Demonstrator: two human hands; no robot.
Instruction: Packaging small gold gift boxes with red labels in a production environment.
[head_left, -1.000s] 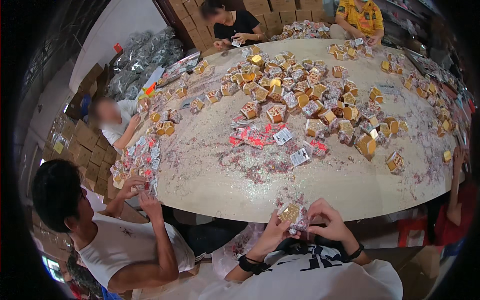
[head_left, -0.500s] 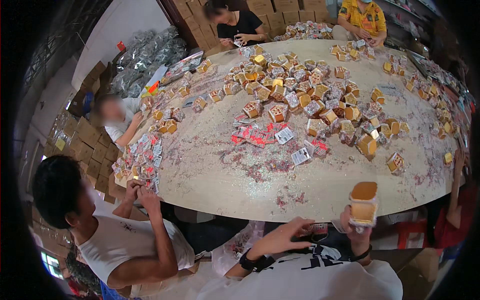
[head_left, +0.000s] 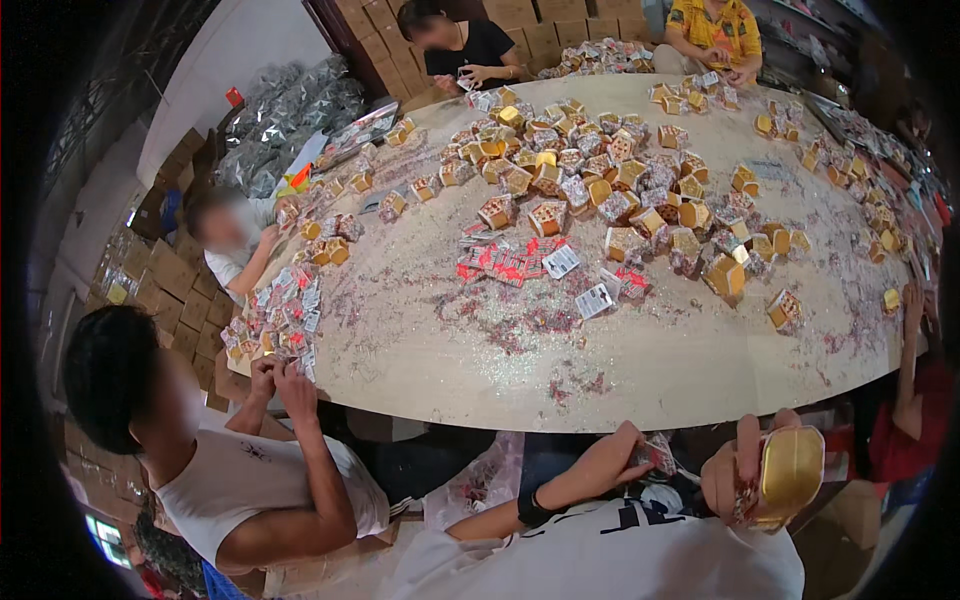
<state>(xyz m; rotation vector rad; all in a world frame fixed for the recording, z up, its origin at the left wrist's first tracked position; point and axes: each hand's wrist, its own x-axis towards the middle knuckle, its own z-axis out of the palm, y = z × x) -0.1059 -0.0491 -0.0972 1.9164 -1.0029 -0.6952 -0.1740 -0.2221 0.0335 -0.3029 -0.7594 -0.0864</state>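
Observation:
My right hand [head_left: 722, 478], at the lower right, grips a small house-shaped ornament [head_left: 792, 478] with a shiny gold base and glittery sides. Close to my body, my left hand [head_left: 612, 456] pinches a small printed tag [head_left: 657, 454] at its fingertips. A thin pale strand runs from the tag toward the right hand; its far end is hidden. On the table [head_left: 460, 390] in front of me lie a pile of red and white tags [head_left: 505, 260] and a loose white tag [head_left: 594, 301].
Many similar house ornaments [head_left: 600, 185] heap across the table's middle. Red glitter litters its surface. At the left a person in a white vest [head_left: 250, 470] works beside more tags [head_left: 285, 310]. Other people sit around the table. Silvery bags [head_left: 285, 125] and cardboard boxes [head_left: 165, 275] stand beyond.
The ornament in my right hand has moved right and tilted, now showing its gold base. My left hand has gone from open fingers to pinching the tag.

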